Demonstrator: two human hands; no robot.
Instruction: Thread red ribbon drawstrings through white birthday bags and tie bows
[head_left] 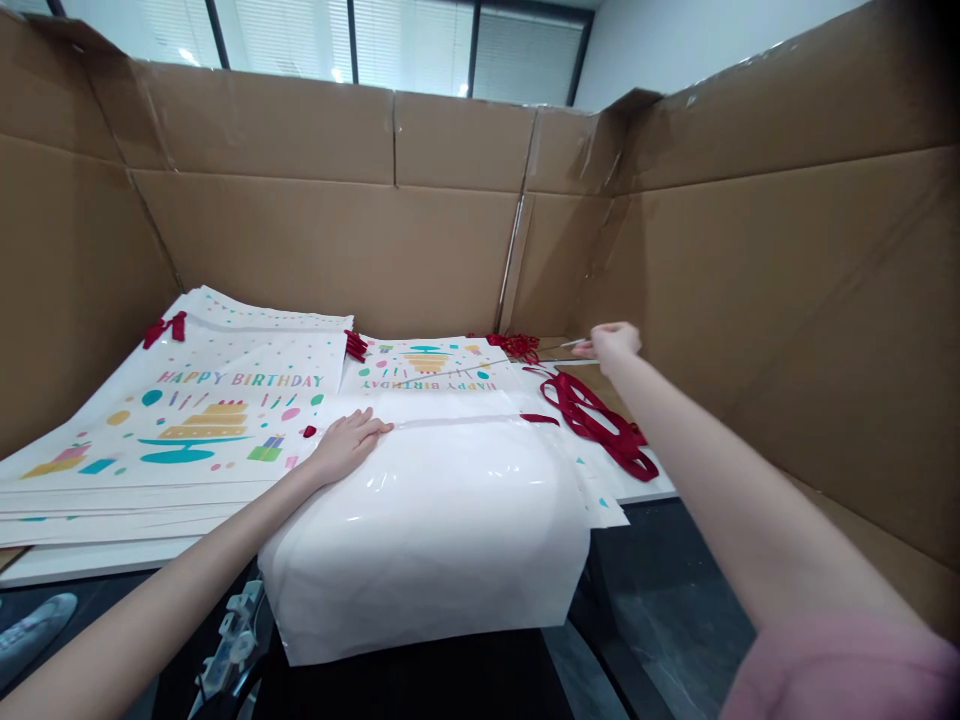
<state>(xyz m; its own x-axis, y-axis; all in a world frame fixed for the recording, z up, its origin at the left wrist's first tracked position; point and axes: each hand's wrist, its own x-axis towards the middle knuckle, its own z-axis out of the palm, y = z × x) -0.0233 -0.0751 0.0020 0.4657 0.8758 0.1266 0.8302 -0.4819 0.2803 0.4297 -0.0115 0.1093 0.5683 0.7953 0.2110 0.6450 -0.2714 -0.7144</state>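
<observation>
A glossy white sheet (442, 520) lies across the table edge, its near part hanging down, with red ribbon (538, 419) at its right side. My left hand (350, 445) rests on the sheet's upper left part, fingers spread. Raised at the right, my right hand (611, 342) has its fingers pinched on the end of a thin strand (480, 364), which runs left over a printed birthday sheet (427, 362). What exactly the fingertips hold is small and blurred. Below that hand lies a loose bundle of red ribbon (596, 425).
A stack of printed birthday sheets (240, 400) with red bows fills the left. More red ribbon (517, 346) lies near the back wall. Tall cardboard walls (322, 240) enclose the back and both sides. A shoe (37, 625) shows at the lower left.
</observation>
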